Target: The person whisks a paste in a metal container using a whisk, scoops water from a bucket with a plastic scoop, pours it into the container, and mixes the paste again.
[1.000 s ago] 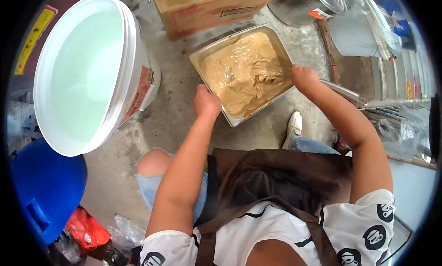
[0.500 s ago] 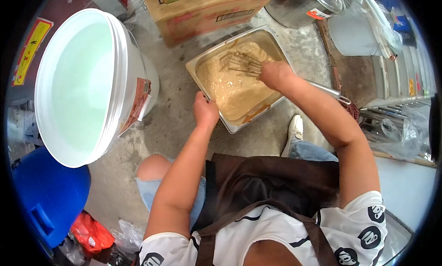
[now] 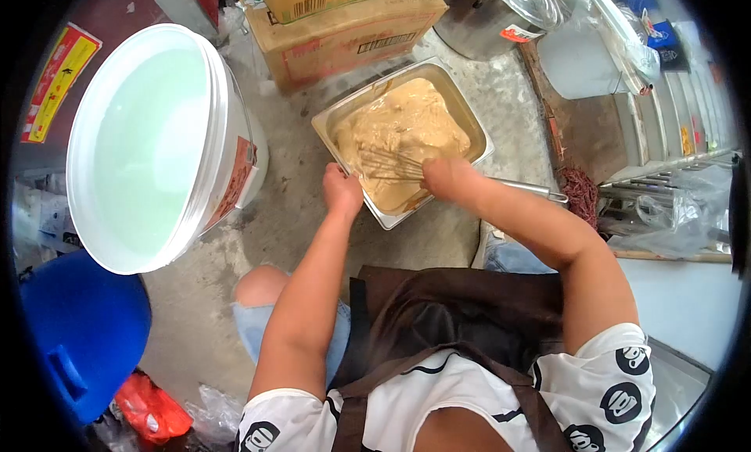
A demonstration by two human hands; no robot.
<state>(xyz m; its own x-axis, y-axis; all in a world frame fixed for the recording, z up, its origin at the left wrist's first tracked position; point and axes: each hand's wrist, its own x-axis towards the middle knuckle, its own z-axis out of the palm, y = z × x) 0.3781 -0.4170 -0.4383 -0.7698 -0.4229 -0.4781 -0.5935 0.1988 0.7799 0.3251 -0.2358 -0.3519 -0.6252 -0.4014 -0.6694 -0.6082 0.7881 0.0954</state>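
Observation:
On the concrete floor sits a rectangular metal pan (image 3: 479, 131) holding thick tan batter (image 3: 415, 112). My left hand (image 3: 343, 190) grips the pan's near left rim, its fingers partly hidden by the wall. Wrapped round a metal whisk (image 3: 520, 187) is my right hand (image 3: 450, 178), low on the handle close to the wires. The whisk's wires lie in the batter at the near side of the pan, pointing left. Its handle end sticks out past the pan's right edge.
A large white bucket (image 3: 223, 151) of pale liquid stands at left, above a blue plastic barrel (image 3: 94, 319). Cardboard boxes (image 3: 344, 41) are behind the pan. A big metal pot (image 3: 477, 26) stands at back right, near a rack with plastic bags (image 3: 680, 217).
My right hand has drawn the whisk toward me and slightly left, from the middle of the batter to its near side. My left hand still grips the rim.

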